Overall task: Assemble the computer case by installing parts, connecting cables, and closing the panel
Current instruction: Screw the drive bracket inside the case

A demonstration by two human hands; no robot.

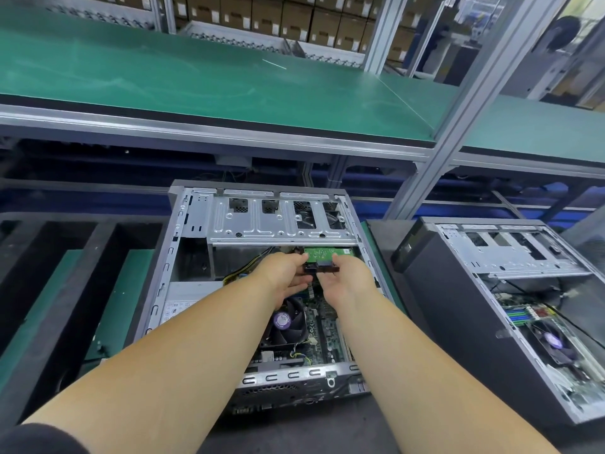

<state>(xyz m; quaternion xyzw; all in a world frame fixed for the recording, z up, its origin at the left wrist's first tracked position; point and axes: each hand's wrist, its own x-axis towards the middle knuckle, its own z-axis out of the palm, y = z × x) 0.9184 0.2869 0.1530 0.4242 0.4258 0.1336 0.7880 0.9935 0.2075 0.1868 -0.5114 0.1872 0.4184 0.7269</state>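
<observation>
Both my left hand [288,273] and right hand [340,276] pinch the black cable connector [320,268], its long axis lying three-to-nine, the green drive board [327,252] just beyond at twelve o'clock.

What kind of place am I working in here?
Most likely a computer assembly line: two open grey metal computer cases sit side by side below a long green-matted workbench, with stacked brown cardboard boxes behind.

An open computer case [262,283] is lying in front of the person, a second case [504,309] sitting to its right. Both hands, left hand [284,276] and right hand [343,280], are meeting over a connector [319,268] inside it (fan [284,322] nearer, drive cage [278,217] behind), a shelf [196,80] running beyond.
</observation>
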